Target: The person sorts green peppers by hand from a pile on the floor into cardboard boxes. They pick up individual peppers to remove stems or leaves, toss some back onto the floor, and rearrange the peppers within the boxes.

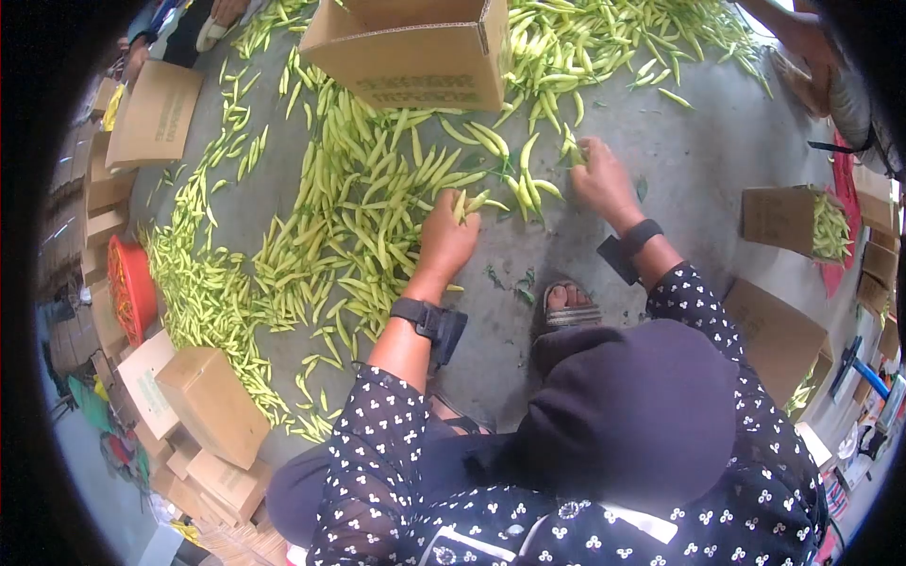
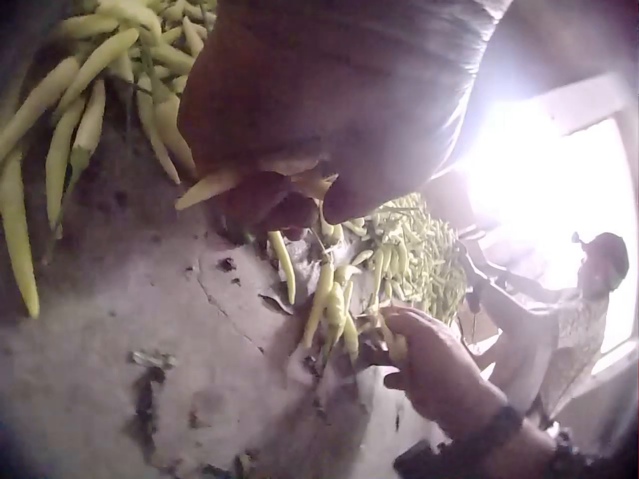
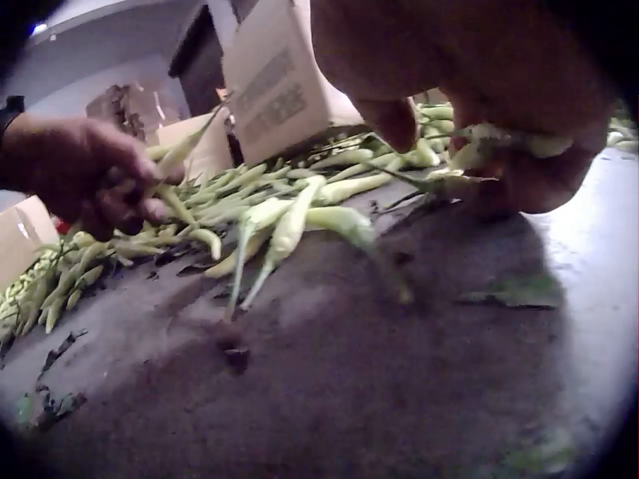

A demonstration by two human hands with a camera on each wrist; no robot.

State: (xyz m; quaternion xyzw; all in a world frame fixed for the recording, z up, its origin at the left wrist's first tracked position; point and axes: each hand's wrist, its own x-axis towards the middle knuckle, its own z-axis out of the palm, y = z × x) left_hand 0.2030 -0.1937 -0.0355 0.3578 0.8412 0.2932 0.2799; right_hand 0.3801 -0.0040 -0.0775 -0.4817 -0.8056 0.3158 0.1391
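Pale green chili peppers lie in a long heap over the grey floor. At the heap's right side my left hand grips a few chili peppers, whose tips poke out past the fingers. Farther right, my right hand pinches a chili pepper by curled fingers, low over the floor. Between the two hands lies a small loose group of chili peppers, with stems toward me in the right wrist view. In the left wrist view the left palm hides part of what it holds.
An open cardboard box stands on the heap ahead. More boxes and a red basin line the left side. A box of chilies lies at right. Other people sit at the upper edges. My sandalled foot is below the hands.
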